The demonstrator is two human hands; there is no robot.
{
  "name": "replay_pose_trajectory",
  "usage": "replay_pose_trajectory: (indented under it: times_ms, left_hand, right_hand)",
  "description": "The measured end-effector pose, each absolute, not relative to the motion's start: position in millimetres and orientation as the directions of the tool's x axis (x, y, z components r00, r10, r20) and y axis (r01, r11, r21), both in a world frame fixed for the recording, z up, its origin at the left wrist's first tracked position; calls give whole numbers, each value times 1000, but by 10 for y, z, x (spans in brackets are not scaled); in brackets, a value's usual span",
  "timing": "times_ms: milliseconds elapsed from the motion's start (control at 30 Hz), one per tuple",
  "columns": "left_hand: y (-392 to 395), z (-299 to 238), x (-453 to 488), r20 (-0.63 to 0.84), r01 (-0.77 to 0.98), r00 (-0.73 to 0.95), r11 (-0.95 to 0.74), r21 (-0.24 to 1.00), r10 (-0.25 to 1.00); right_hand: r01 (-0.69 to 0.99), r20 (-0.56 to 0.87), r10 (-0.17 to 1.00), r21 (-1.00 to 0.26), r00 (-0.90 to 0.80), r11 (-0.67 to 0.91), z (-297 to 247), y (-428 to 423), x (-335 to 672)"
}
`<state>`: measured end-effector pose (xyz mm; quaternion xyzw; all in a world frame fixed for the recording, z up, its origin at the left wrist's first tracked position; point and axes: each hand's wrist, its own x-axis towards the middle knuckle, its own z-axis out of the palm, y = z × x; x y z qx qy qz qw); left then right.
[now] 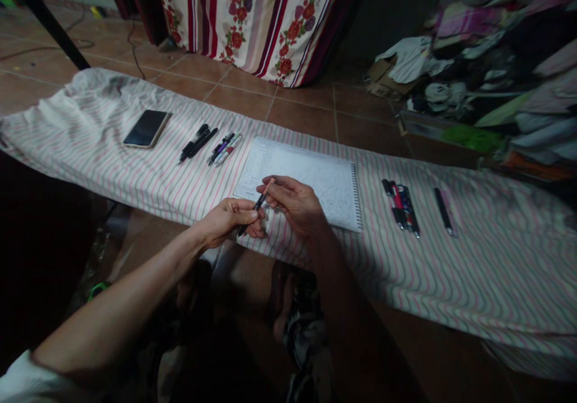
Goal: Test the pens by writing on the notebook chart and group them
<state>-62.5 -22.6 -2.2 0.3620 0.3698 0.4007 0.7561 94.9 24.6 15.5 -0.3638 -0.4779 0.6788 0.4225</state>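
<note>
The left hand (241,218) and right hand (295,204), bridged by a black pen (258,203), are blocking the near-left edge of the notebook (311,171). Two pen groups (197,143) are obstructing the route from notebook to smartphone (146,129). A striped-cloth (491,283) lane is separating the notebook from the right-side pen cluster (400,207).

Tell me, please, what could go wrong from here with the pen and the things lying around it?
The pen, held by the left hand and right hand near the front edge of the striped cloth, might slip and fall. The loose pens right of the notebook could roll if the cloth is pulled.
</note>
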Motion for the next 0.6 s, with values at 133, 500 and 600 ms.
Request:
replay_pose_trajectory:
  times_ms: [133,500,600]
  left_hand:
    - [-253,-22,-571,-281,-311,361,398,863,890]
    - [-234,-35,-570,-298,-306,383,424,852,874]
    - [-238,-22,-577,-293,-327,446,458,827,846]
  right_hand:
    - [-117,-76,965,-987,-252,-108,99,251,858]
    - [-135,-91,959,-982,-268,-131,120,239,868]
    - [-179,-99,930,-969,-355,-171,177,239,951]
